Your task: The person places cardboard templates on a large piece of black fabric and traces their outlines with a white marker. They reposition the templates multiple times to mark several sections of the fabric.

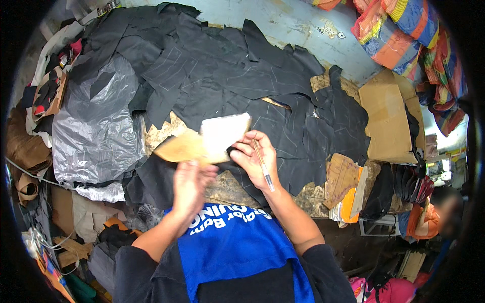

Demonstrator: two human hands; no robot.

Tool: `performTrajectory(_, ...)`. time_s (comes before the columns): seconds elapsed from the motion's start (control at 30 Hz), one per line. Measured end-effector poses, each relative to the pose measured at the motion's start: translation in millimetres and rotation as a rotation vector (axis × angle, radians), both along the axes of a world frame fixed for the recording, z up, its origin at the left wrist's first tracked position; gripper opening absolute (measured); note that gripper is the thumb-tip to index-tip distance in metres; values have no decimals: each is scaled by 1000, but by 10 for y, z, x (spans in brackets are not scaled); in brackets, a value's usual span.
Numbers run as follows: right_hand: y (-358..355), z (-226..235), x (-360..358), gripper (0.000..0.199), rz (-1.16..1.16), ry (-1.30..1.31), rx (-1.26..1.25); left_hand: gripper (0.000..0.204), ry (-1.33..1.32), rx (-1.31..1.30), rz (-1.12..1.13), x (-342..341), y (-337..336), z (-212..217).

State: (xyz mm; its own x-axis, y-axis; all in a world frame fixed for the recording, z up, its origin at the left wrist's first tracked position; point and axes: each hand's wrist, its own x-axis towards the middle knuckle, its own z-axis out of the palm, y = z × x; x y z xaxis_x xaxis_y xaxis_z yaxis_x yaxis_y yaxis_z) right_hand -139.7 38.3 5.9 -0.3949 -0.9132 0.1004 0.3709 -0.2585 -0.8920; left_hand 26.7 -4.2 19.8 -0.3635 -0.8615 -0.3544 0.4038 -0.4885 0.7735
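Note:
My right hand point(260, 161) is closed, with a slim pen point(263, 165) lying along its fingers and palm. Its thumb and fingertips also pinch the edge of a stiff white pattern piece point(225, 132). A tan, pointed pattern piece point(179, 146) sits against the white one, slightly smeared by motion. Just below the tan piece is my left hand point(189, 184); its fingertips reach the lower edge, but blur hides whether they grip it. Beneath both hands spreads a heap of black leather-like sheets point(202, 91) with thin pale outlines drawn on them.
Crumpled clear plastic point(96, 136) lies at the left. Several tan and orange pattern pieces point(343, 182) stand at the table's right edge, near an open cardboard box point(386, 118). Striped woven sacks point(391, 33) fill the upper right. Another person point(424, 219) sits at the far right.

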Motion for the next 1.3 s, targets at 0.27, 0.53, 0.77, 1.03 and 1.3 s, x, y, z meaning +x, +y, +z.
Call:
performTrajectory(0.27,-613,-283,-622,27,-108,506,206,29,-873,-1277,-468,-11,-139,14)
performTrajectory(0.53,-299,-416,-757,13,-257,951,153,50,-1235,-1359,-619,-191,-226,-572)
performTrajectory(0.77,-330,-537,-647,32,-295,1193,169,61,-1124,-1355,-593,-296,-62,-543)
performTrajectory(1.03,-386,-545,-725,27,-282,1203,159,63,-1137,-1313,-704,-458,-111,-636)
performTrajectory(1.3,-464,-588,-947,10,-273,282,83,65,-1156,-1373,-612,-508,-126,-660)
